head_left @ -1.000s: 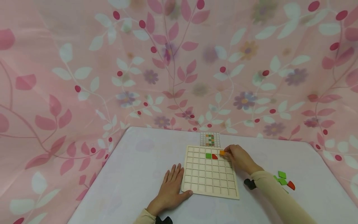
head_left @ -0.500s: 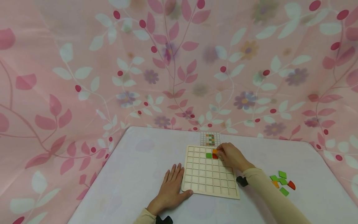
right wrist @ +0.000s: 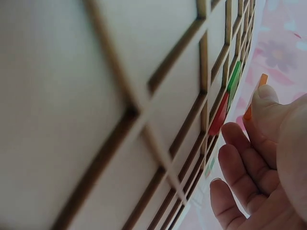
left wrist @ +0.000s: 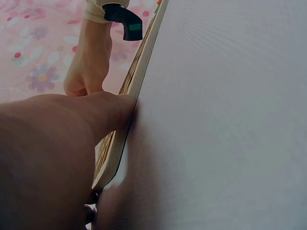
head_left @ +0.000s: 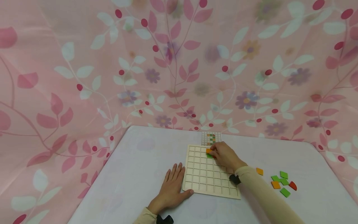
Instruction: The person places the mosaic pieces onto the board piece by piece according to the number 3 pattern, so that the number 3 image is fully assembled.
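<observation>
My right hand pinches an orange square tile between thumb and finger, just over the far rows of the pale wooden grid board. Under the held tile, a green tile lies in a cell, partly covered in the head view. Beside it sits a red tile with a curved edge, nearly hidden by the fingers from above. At the board's near left corner my left hand lies flat on the table with fingers straight. Its thumb touches the board's edge.
A printed pattern card with coloured squares lies behind the board. To the right, several loose tiles are spread: green tiles, orange tiles and a red curved one. A flowered pink cloth hangs behind the white table.
My right hand has carried the orange tile leftward along the board's far row, from right of the red tile to over the green one. The left hand has stayed in place.
</observation>
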Demonstrator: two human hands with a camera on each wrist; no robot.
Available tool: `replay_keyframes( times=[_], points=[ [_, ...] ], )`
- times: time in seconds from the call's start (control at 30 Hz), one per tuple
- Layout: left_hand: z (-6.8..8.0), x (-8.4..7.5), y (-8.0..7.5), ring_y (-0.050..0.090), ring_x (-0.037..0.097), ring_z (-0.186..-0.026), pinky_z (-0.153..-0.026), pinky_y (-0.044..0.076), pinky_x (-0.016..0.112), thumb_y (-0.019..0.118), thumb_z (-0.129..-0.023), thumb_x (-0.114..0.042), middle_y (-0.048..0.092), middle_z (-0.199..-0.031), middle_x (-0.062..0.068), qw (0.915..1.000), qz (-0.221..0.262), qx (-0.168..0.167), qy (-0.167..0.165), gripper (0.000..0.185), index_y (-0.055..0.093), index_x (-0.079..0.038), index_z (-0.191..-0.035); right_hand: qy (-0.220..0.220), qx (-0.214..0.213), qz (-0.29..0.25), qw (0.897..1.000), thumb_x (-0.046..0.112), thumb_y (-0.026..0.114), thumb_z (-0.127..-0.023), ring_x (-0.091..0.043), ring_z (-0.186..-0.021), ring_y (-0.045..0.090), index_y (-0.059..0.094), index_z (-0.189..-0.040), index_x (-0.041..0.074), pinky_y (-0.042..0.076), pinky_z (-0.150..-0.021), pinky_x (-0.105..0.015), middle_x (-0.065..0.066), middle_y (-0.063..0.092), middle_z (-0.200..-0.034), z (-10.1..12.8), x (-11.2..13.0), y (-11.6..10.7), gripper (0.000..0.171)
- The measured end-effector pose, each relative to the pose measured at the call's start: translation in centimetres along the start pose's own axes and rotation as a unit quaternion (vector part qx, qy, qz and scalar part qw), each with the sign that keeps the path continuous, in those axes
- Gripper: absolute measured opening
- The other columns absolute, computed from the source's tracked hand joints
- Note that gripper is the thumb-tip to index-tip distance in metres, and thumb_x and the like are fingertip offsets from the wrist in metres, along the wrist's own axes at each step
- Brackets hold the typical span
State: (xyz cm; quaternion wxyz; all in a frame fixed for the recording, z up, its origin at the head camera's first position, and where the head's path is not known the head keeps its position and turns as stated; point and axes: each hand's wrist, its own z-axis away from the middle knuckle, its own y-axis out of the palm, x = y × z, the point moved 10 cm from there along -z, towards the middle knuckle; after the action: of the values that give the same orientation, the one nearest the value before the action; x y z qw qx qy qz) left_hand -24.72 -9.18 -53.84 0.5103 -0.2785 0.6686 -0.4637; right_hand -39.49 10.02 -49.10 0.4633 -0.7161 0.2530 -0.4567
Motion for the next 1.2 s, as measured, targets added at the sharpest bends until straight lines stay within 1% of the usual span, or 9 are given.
replay_keyframes(
  times=[0.13,0.33,0.47,0.6,0.77,0.9,1.07,1.2],
  points=[
    [0.0,0.0,-0.1,0.003,0.031,-0.153,-0.121,0.007,0.055,0.051,-0.091,-0.066,0.009,-0.167,0.01,1.0,0.003,-0.001,-0.002,0.095,0.018,-0.006,-0.158,-0.024,-0.005,0.004,1.0,0.03,0.069,-0.094,-0.019,-0.094,0.056,0.07,-0.102,0.011,0.052,-0.085,-0.039,0.0,0.066,-0.096,-0.4,0.8,0.3,0.02],
    [0.1,0.0,-0.1,0.003,0.031,-0.153,-0.121,0.008,0.055,0.051,-0.091,-0.067,0.01,-0.166,0.01,1.0,-0.002,0.0,-0.003,0.096,0.019,-0.006,-0.158,-0.041,-0.009,0.024,0.999,0.03,0.07,-0.093,-0.019,-0.093,0.055,0.071,-0.101,0.012,0.052,-0.086,-0.04,0.0,0.068,-0.098,-0.7,1.6,0.6,0.02],
    [0.1,-0.1,-0.1,0.004,0.031,-0.153,-0.12,0.008,0.055,0.051,-0.091,-0.066,0.011,-0.166,0.01,1.0,-0.004,-0.001,-0.003,0.096,0.019,-0.005,-0.158,-0.059,-0.013,0.025,0.998,0.029,0.072,-0.091,-0.02,-0.092,0.057,0.072,-0.1,0.011,0.052,-0.085,-0.04,0.0,0.069,-0.097,-0.8,2.2,0.6,0.02],
    [0.2,-0.2,-0.1,0.004,0.032,-0.153,-0.12,0.009,0.056,0.052,-0.091,-0.066,0.011,-0.166,0.011,1.0,-0.002,0.0,-0.002,0.096,0.02,-0.005,-0.158,-0.079,-0.016,0.032,0.996,0.026,0.074,-0.09,-0.021,-0.092,0.058,0.071,-0.097,0.011,0.052,-0.085,-0.041,-0.001,0.069,-0.097,-0.8,2.7,0.6,0.017],
    [0.1,-0.1,-0.1,0.004,0.031,-0.153,-0.12,0.008,0.055,0.051,-0.091,-0.066,0.01,-0.166,0.01,1.0,-0.004,-0.001,-0.002,0.096,0.019,-0.005,-0.158,-0.081,-0.017,0.033,0.996,0.025,0.076,-0.088,-0.021,-0.093,0.058,0.07,-0.096,0.012,0.051,-0.087,-0.042,-0.001,0.068,-0.099,-0.7,2.8,0.6,0.016],
    [0.0,0.0,0.0,0.003,0.031,-0.154,-0.121,0.008,0.055,0.05,-0.091,-0.068,0.01,-0.167,0.009,0.9999,-0.014,-0.001,-0.004,0.096,0.018,-0.006,-0.158,-0.076,-0.009,0.026,0.997,0.026,0.076,-0.088,-0.022,-0.099,0.058,0.071,-0.096,0.013,0.05,-0.09,-0.043,-0.002,0.068,-0.103,-0.7,2.9,0.5,0.016],
    [-0.1,0.1,0.0,0.003,0.03,-0.154,-0.121,0.009,0.054,0.05,-0.091,-0.068,0.01,-0.167,0.009,0.9999,-0.011,0.0,-0.006,0.096,0.018,-0.007,-0.158,-0.093,-0.006,0.035,0.995,0.027,0.076,-0.088,-0.026,-0.106,0.058,0.072,-0.096,0.014,0.049,-0.095,-0.046,-0.003,0.068,-0.105,-0.7,3.2,0.5,0.015],
    [-0.1,0.0,0.0,0.004,0.03,-0.154,-0.121,0.009,0.055,0.05,-0.091,-0.068,0.01,-0.167,0.009,0.9999,-0.01,0.0,-0.006,0.096,0.018,-0.007,-0.158,-0.102,-0.002,0.029,0.994,0.025,0.077,-0.087,-0.026,-0.109,0.058,0.072,-0.096,0.015,0.049,-0.096,-0.046,-0.003,0.068,-0.106,-0.7,3.5,0.5,0.014]
  ],
)
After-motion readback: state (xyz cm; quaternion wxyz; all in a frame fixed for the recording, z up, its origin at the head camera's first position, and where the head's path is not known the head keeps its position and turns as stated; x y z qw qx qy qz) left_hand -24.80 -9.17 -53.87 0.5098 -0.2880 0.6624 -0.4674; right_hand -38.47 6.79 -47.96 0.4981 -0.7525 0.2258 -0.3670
